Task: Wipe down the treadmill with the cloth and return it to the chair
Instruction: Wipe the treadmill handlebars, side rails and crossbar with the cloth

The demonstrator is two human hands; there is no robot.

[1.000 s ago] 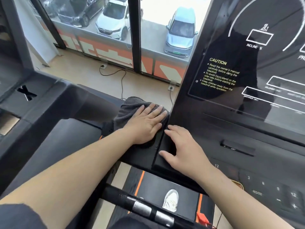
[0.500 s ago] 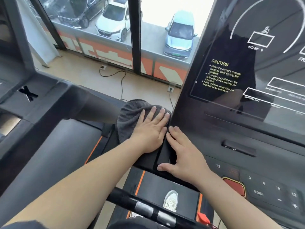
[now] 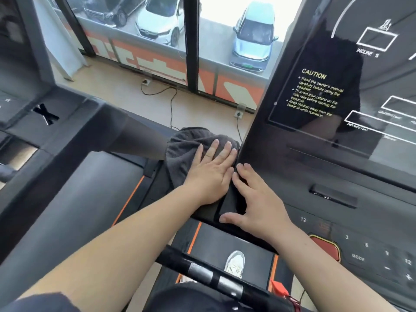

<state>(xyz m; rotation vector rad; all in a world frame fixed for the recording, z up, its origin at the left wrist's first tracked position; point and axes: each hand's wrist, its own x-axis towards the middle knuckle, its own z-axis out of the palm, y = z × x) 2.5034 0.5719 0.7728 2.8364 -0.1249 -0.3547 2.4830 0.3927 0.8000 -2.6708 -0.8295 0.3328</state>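
Note:
A dark grey cloth (image 3: 182,152) lies bunched on the left armrest of the black treadmill console (image 3: 315,176). My left hand (image 3: 209,174) presses flat on the cloth with straight fingers, fingertips near the console's left edge. My right hand (image 3: 252,199) rests flat beside it on the console's lower left corner, thumb spread toward me. The two hands almost touch. The chair is out of view.
The console screen (image 3: 351,91) with a yellow caution text rises at right; a red stop button (image 3: 326,246) and keypad lie lower right. A handlebar (image 3: 209,275) crosses below my arms. A neighbouring treadmill (image 3: 67,172) stands at left. Floor cables (image 3: 171,102) run to the window.
My left hand has pushed the cloth forward and slightly right along the armrest. My right hand has slid forward too, closing the gap to the left hand.

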